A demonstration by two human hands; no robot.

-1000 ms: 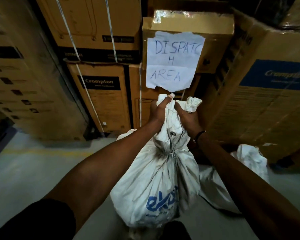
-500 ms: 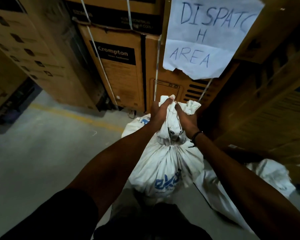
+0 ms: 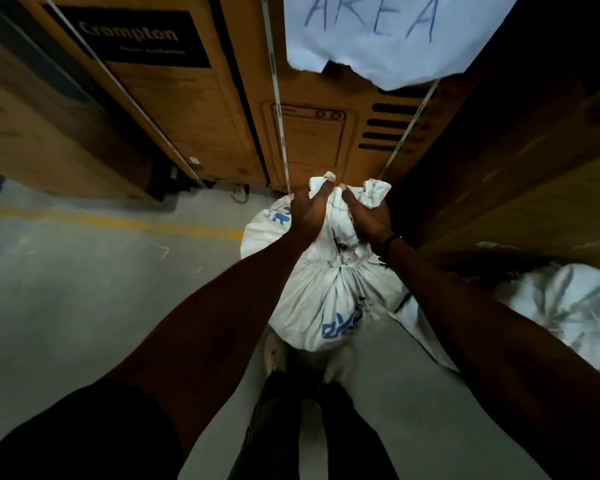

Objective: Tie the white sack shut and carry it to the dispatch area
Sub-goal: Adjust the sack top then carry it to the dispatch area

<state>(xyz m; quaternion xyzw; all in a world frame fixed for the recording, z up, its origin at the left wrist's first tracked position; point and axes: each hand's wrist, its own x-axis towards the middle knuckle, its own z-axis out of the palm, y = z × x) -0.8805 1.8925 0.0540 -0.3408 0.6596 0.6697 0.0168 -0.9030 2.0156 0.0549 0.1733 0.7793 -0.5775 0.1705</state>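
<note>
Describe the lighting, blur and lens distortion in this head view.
Head view: dim overall, with the cardboard boxes at right sinking into near-black shadow; the brightest patch is the paper sign. Wide-angle stretch bows the box edges and lengthens both forearms. The white sack and both hands, left hand and right hand, look fairly sharp; the second sack at the right edge is smeared.

cartons [image 3: 222, 109] ahead, floor [image 3: 84, 289] left — clear

white sack [image 3: 326, 306] with blue lettering, neck cinched shut, upright, bunched top held above the grey floor [image 3: 84, 306].
</note>
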